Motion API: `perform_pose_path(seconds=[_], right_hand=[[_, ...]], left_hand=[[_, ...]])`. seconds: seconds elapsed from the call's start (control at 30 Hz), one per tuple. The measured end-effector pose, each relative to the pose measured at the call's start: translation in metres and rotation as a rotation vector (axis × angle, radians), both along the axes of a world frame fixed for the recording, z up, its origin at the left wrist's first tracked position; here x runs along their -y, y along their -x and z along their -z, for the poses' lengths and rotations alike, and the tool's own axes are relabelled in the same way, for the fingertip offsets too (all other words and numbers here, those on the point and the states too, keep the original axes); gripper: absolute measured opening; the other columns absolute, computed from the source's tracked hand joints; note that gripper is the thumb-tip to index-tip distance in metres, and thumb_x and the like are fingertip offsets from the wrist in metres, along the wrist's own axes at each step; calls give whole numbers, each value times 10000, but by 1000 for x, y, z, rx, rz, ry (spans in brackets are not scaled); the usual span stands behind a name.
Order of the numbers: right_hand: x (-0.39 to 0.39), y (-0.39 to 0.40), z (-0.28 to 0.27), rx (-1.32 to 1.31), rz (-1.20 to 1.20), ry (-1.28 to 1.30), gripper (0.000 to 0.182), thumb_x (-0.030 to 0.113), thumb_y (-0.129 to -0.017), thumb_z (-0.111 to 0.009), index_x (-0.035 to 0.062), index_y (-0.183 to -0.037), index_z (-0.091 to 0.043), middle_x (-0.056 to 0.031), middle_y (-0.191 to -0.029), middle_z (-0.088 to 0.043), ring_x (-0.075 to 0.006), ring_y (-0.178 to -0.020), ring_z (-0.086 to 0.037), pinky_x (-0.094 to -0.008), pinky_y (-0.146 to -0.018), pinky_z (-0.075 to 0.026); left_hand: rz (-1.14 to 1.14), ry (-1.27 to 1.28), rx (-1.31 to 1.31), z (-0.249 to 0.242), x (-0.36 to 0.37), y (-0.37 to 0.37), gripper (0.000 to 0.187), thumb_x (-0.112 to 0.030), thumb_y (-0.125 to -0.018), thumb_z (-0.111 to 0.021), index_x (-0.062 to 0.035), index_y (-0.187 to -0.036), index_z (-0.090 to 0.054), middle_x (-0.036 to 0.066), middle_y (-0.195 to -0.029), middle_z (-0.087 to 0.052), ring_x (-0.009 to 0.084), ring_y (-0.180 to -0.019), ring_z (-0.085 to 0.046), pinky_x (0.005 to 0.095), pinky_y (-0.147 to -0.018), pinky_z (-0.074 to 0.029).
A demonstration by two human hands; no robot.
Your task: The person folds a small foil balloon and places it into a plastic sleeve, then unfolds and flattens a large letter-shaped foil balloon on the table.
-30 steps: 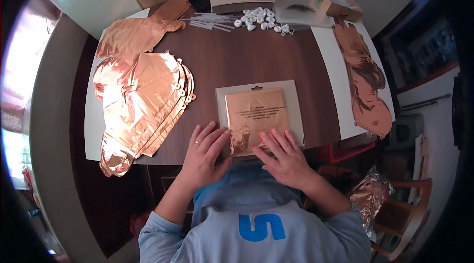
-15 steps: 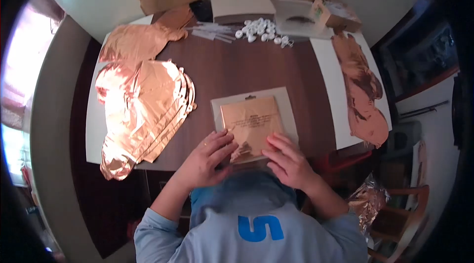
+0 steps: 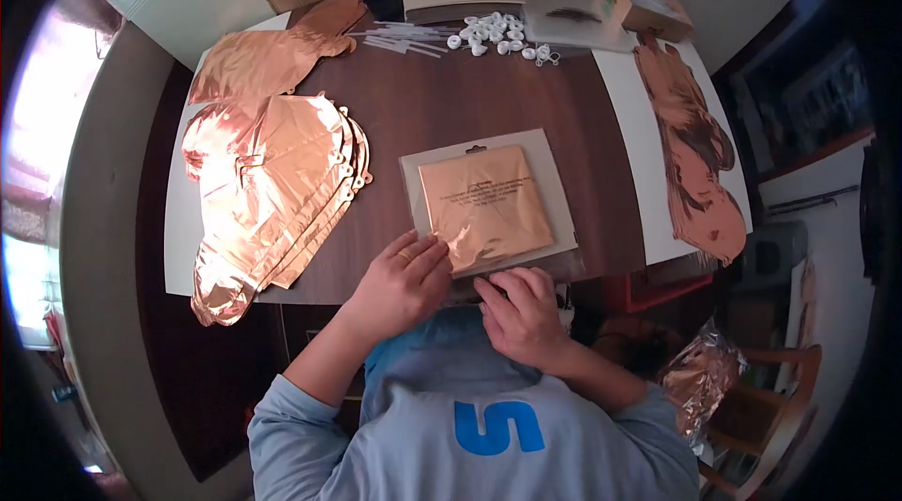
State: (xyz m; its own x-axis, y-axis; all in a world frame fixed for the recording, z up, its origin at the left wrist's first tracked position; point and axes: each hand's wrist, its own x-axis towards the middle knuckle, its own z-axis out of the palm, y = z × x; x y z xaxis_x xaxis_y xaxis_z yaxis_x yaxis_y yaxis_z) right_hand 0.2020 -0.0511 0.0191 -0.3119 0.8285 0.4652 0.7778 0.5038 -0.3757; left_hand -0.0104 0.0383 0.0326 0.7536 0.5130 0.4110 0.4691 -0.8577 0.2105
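A clear plastic bag with a pale backing and hanger slot lies flat on the table, close to my body. Inside it is a folded rose-gold foil sheet behind printed text. My left hand, with a ring on one finger, rests its outstretched fingers on the bag's lower left corner. At the bag's near edge, my right hand has its fingers curled and pinched on the plastic. Its thumb is partly hidden.
Rose-gold foil balloons lie in a stack at left and another pile at right. White ribbon rolls and pale plastic sticks sit at the back, before cardboard boxes. A wooden chair stands at lower right.
My right hand has moved left and down, from the bag's right side to its near edge. My left hand has stayed near the lower left corner. The view has shifted slightly.
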Motion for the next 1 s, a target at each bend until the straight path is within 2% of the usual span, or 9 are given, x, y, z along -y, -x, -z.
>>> perform_pose_path(seconds=[0.13,0.23,0.43,0.53,0.63,0.73,0.83,0.93,1.0], right_hand=[[0,9,5,8,32,1,405,146,-755,-717,25,-1136,-654,-106,-1107,-572,-291,-1051,-541,-469,-936,-439],[-1,18,6,-7,24,-6,409,176,-770,-714,36,-1149,-654,-118,-1102,-569,-296,-1033,-541,-460,-920,-442],[-6,28,0,126,62,71,402,289,-807,-713,95,-1154,-656,-101,-981,-527,-287,-928,-523,-428,-777,-433],[-7,26,-4,167,175,186,448,350,-812,-730,113,-1182,-644,-93,-942,-505,-282,-853,-531,-438,-746,-410],[-12,21,-9,200,247,157,394,400,-844,-686,102,-1099,-652,-93,-854,-546,-275,-744,-565,-421,-656,-406],[-12,18,-8,172,206,127,404,386,-857,-679,93,-1133,-656,-73,-777,-545,-265,-664,-559,-427,-638,-412],[-7,14,-11,115,80,124,419,377,-862,-675,86,-1164,-658,-62,-744,-544,-258,-655,-568,-420,-641,-419],[-9,17,-12,148,-1,94,347,328,-864,-689,93,-1118,-670,-61,-739,-559,-251,-642,-584,-404,-632,-438],[-10,19,-8,172,51,104,342,340,-872,-682,91,-1107,-670,-65,-715,-581,-255,-635,-607,-403,-627,-450]], left_hand=[[-10,13,-34,-3,0,-3,261,-120,-767,-674,24,-984,-651,169,-1062,-687,307,-1012,-693,455,-931,-549],[-12,-3,-23,-2,1,-3,286,-131,-766,-672,43,-991,-639,170,-1058,-683,312,-1002,-695,435,-925,-555],[-42,-25,-6,-1,5,-2,298,-146,-777,-664,46,-1003,-632,170,-1069,-678,311,-1001,-693,427,-923,-557],[-46,14,13,-3,6,-2,300,-87,-739,-726,18,-1014,-670,148,-1085,-687,308,-1007,-693,427,-902,-566],[-56,18,7,-1,7,-2,307,-84,-738,-732,17,-1021,-670,143,-1084,-688,305,-1013,-692,422,-897,-566],[-61,40,17,-1,8,-1,311,-79,-738,-736,15,-1027,-669,138,-1084,-686,302,-1014,-691,420,-897,-565],[-57,29,37,1,8,0,310,-76,-737,-737,15,-1025,-668,136,-1082,-686,301,-1010,-691,417,-899,-564],[-54,39,42,0,8,-2,304,-75,-740,-736,15,-1023,-669,136,-1080,-687,302,-1005,-693,416,-897,-566],[-46,39,42,-1,7,-2,308,-72,-735,-735,16,-1023,-669,138,-1080,-688,304,-1007,-693,417,-897,-567]])
